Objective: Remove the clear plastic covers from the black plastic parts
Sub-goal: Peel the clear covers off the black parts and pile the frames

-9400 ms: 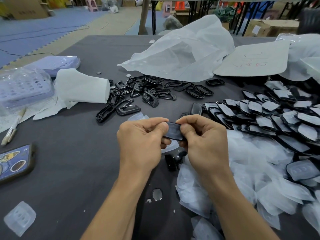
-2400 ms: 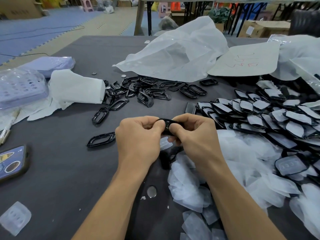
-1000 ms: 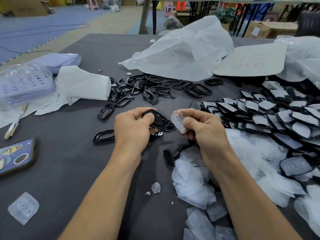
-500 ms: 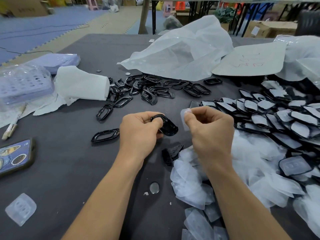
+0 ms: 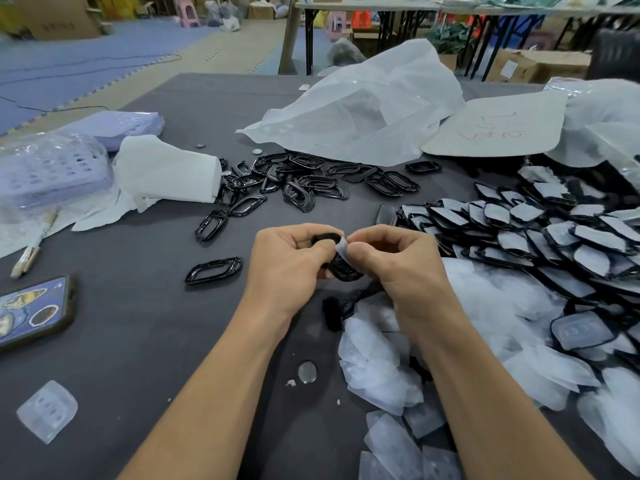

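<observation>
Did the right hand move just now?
Yes. The right hand slid left toward the left hand, judged against the small round silver disc lying still below them.

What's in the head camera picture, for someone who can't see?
Over a dark table, the left hand grips a black plastic part while the right hand pinches a clear cover beside it. Bare black frames lie beyond; covered parts are piled at right.

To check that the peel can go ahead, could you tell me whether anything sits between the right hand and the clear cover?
Nothing visible does: the right hand pinches the clear cover directly, right at the black part that the left hand holds.
</observation>
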{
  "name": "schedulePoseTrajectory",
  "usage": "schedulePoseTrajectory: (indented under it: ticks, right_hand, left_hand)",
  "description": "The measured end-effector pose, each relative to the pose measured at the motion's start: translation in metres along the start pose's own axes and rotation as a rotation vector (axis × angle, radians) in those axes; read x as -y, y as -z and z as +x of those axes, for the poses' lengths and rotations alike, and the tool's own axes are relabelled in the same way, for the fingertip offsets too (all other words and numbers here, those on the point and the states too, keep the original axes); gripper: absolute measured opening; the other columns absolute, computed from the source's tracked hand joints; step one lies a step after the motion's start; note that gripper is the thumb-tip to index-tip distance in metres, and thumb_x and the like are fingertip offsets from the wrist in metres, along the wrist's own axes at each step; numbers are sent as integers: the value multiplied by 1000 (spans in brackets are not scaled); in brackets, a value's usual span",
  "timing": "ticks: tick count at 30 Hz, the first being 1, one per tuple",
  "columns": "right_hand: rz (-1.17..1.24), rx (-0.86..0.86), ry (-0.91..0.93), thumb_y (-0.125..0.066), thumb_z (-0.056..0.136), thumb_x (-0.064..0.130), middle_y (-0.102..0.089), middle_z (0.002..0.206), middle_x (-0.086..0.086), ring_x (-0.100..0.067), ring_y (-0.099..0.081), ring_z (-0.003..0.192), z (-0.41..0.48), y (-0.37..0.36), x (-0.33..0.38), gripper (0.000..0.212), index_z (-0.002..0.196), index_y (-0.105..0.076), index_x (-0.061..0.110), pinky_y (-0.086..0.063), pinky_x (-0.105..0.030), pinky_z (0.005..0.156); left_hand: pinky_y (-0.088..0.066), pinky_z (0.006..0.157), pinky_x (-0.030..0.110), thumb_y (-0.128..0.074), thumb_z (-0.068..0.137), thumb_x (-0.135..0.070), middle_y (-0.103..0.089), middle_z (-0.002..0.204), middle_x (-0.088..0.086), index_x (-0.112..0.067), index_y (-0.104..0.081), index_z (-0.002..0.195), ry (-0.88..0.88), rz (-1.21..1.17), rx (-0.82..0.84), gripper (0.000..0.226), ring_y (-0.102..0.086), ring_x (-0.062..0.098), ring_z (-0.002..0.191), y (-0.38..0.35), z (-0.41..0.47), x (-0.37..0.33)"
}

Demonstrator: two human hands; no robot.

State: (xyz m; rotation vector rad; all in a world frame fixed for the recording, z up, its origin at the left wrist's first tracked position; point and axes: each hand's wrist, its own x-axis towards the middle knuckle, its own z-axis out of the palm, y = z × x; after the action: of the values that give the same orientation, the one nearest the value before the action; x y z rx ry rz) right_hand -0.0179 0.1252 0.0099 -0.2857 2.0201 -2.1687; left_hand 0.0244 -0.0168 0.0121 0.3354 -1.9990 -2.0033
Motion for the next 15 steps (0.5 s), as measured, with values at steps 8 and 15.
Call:
schedulePoseTrajectory:
  ticks: [8, 15]
  right_hand:
    - [60, -114, 4, -84, 76, -3, -76, 72, -10, -9, -64, 57, -2, -2, 0, 13, 72, -78, 7, -49, -17, 53]
    - [169, -142, -61, -76, 88, 6, -51, 48, 6, -6, -38, 44, 1, 2, 3, 20, 70, -77, 15, -32, -13, 42]
  left_hand:
    - [-56, 55, 20, -68, 90, 7, -79, 73, 5, -21, -82, 76, 22, 13, -18, 35, -72, 13, 62, 1, 2, 2]
    - [-59, 59, 24, -69, 91, 1, -79, 75, 4, -27, -84, 74, 69, 35, -121, 36, -73, 14, 64, 1, 7, 6]
